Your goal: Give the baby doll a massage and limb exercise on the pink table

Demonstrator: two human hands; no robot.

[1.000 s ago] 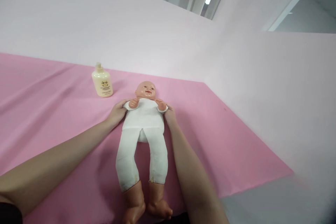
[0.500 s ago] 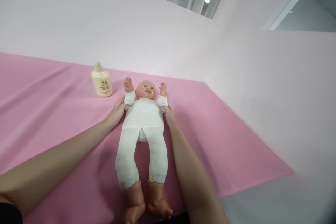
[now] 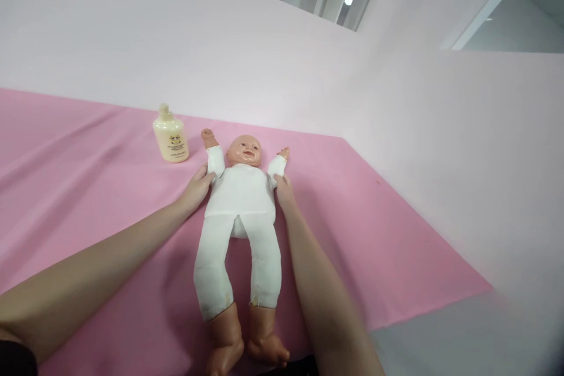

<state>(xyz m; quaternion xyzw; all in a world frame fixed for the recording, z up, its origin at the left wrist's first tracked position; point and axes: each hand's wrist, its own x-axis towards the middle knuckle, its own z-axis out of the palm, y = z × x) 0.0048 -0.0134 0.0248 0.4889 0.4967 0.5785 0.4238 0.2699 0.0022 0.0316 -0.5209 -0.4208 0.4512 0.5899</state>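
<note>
Doll [image 3: 240, 194] held by both arms [image 3: 215, 158]

So the doll, mostly white, is laid face-up on a pink cover [image 3: 361, 217], bare feet [image 3: 225, 332] pointed toward the near edge. One arm is gripped low by the left hand [image 3: 197, 189], the other by the right hand [image 3: 285, 194], both raised beside the head [image 3: 245, 150]. A pale yellow bottle [image 3: 171, 140] is parked upright near the left hand, backed by a white wall [image 3: 255, 64].

One doll foot [image 3: 227, 346] partly cropped
</note>
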